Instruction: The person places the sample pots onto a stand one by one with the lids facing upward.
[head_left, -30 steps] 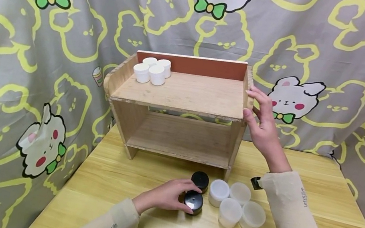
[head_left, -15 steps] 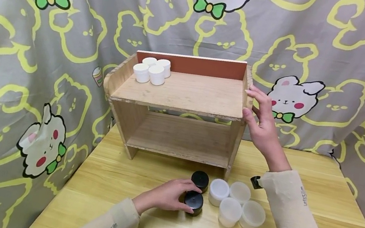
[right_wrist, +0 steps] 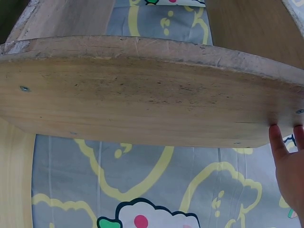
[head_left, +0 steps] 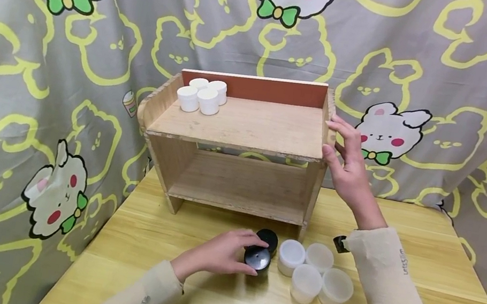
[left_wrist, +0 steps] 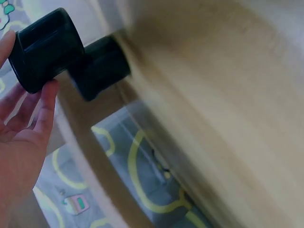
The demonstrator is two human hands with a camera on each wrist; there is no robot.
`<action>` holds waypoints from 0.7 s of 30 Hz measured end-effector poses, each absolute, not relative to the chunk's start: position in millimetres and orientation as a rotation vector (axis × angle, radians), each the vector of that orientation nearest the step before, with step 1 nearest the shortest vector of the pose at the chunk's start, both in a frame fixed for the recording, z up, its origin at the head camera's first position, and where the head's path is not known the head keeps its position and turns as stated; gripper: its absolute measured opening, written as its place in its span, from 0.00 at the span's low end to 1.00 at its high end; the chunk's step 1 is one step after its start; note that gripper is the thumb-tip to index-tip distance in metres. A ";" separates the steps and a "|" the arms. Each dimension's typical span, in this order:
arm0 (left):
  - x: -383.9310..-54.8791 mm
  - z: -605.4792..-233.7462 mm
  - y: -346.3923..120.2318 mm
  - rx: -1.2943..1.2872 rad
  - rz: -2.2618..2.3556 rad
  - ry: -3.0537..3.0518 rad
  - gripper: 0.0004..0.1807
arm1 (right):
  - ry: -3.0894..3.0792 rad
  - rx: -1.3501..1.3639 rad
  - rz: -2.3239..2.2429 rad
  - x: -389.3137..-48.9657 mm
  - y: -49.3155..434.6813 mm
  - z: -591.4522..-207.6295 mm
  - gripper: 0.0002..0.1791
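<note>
My left hand (head_left: 218, 252) pinches a round black jar (head_left: 256, 259) between thumb and fingers, close over the table. In the left wrist view the held jar (left_wrist: 47, 50) looks smooth and slightly tilted. Just behind it stands a second black jar (head_left: 266, 238), partly covered by my fingers and the first. My right hand (head_left: 351, 171) rests on the right side panel of a small two-tier wooden shelf (head_left: 273, 124). Its straight fingertips press the panel's outer face (right_wrist: 152, 104) in the right wrist view.
Several small white jars (head_left: 208, 101) stand grouped on the shelf's top left. Right of the black jars, several translucent round tubs (head_left: 306, 284) sit together on the wooden table (head_left: 418, 270). A patterned curtain (head_left: 149, 21) hangs behind and at the sides.
My left hand has moved slightly back and left with the front black jar, which now overlaps the rear jar more. My right hand stays at the shelf's side.
</note>
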State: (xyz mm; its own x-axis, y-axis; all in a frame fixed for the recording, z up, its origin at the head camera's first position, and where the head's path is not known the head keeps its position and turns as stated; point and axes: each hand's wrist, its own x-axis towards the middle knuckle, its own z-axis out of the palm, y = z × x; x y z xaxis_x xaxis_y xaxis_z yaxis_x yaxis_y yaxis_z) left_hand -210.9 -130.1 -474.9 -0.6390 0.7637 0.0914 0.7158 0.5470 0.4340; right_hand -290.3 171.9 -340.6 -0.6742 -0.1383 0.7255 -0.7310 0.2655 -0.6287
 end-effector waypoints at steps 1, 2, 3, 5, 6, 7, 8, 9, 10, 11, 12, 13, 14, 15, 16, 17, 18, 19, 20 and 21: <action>-211.3 -472.2 -130.8 1.269 0.677 2.674 0.35 | -1.999 0.782 1.424 -290.2 171.9 -340.5 0.25; -211.5 -469.0 -131.5 1.261 0.685 2.678 0.35 | -1.998 0.781 1.424 -290.1 171.8 -340.5 0.26; -211.8 -466.3 -132.3 1.263 0.689 2.685 0.35 | -1.997 0.781 1.426 -290.2 171.8 -340.5 0.25; -213.0 -461.6 -133.6 1.278 0.696 2.698 0.35 | -1.996 0.776 1.432 -290.7 171.5 -340.5 0.26; -213.4 -459.0 -134.2 1.294 0.702 2.702 0.35 | -1.995 0.777 1.434 -290.6 171.3 -340.5 0.26; -213.9 -456.5 -134.9 1.309 0.712 2.703 0.34 | -1.994 0.778 1.437 -290.7 171.1 -340.4 0.26; -214.3 -453.8 -135.5 1.324 0.722 2.704 0.34 | -1.992 0.778 1.441 -291.0 171.0 -340.5 0.26; -214.6 -451.1 -136.0 1.341 0.730 2.707 0.34 | -1.991 0.778 1.443 -291.3 170.9 -340.7 0.26; -214.9 -448.2 -136.4 1.356 0.746 2.707 0.34 | -1.990 0.777 1.441 -291.4 170.9 -340.8 0.26; -215.0 -445.1 -136.8 1.368 0.762 2.706 0.34 | -1.989 0.779 1.439 -291.3 170.8 -341.0 0.26; -215.2 -442.2 -137.1 1.382 0.774 2.709 0.34 | -1.989 0.780 1.436 -291.1 170.8 -340.9 0.27; -215.3 -439.4 -137.5 1.392 0.782 2.713 0.34 | -1.989 0.780 1.435 -291.2 170.8 -341.1 0.27; -215.3 -436.5 -137.9 1.399 0.785 2.719 0.34 | -1.990 0.779 1.434 -291.3 170.7 -341.2 0.27; -215.4 -434.1 -138.2 1.407 0.789 2.726 0.34 | -1.991 0.779 1.432 -291.2 170.7 -341.3 0.27; -215.6 -431.8 -138.5 1.414 0.794 2.731 0.34 | -1.992 0.779 1.430 -291.1 170.7 -341.3 0.27; -215.6 -429.6 -138.9 1.414 0.796 2.739 0.34 | -1.993 0.780 1.430 -290.9 170.7 -341.3 0.27; -215.6 -427.4 -139.4 1.415 0.795 2.749 0.33 | -1.994 0.778 1.430 -290.9 170.6 -341.2 0.27; -215.6 -425.3 -139.8 1.410 0.795 2.758 0.33 | -1.995 0.777 1.430 -291.1 170.7 -341.3 0.27; -215.7 -423.5 -140.2 1.405 0.804 2.765 0.33 | -1.996 0.776 1.430 -291.2 170.7 -341.2 0.27; -216.0 -421.9 -140.6 1.404 0.814 2.772 0.33 | -1.997 0.776 1.431 -291.2 170.7 -341.1 0.27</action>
State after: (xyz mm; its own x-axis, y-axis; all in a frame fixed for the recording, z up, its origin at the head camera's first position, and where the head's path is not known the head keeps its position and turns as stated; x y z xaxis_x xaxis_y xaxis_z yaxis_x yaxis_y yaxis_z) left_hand -216.0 -140.6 -421.9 -0.6157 0.7358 0.2820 0.7715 0.4901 0.4058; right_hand -291.2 170.7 -341.1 -0.6769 -0.1327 0.7240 -0.7282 0.2639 -0.6325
